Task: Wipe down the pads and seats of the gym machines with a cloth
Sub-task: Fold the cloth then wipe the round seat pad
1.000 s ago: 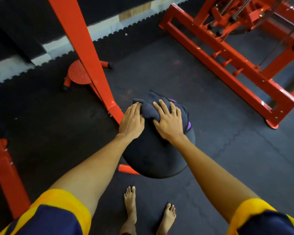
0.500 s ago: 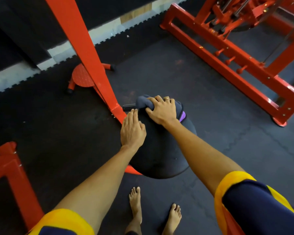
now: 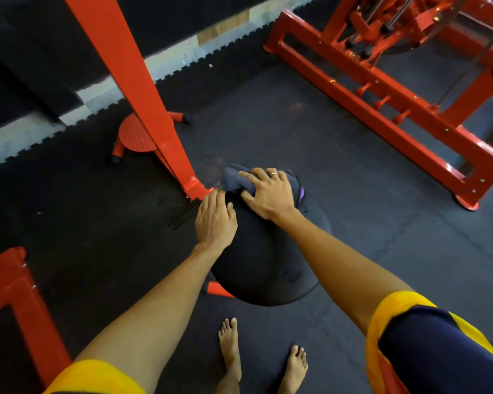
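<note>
The right grip is closed around a dark grey cloth. Its fingers curl over the bunched fabric and its thumb is spread beneath the fold, pressing the cloth onto the far end of the seat. A thin ring sits on one finger. The left grip is released and holds nothing. It lies palm down on the seat's far left edge, with straight fingers close together, just beside the right grip.

The seat is a rounded black pad, smooth and matte, domed at its rim. The cloth is soft and crumpled, with a purple edge peeking out to the right of the hand.

A glossy red steel post slants down to a base that stands just beside the left fingertips. Behind the post, a round red footplate with a dotted texture stands on short legs. The floor is dark rubber matting with jigsaw seams. To the right of the seat it is open as far as a long red machine frame, which is well apart from the seat. Another red frame sits at the lower left. Two bare feet stand on the mat near the seat's near rim.
</note>
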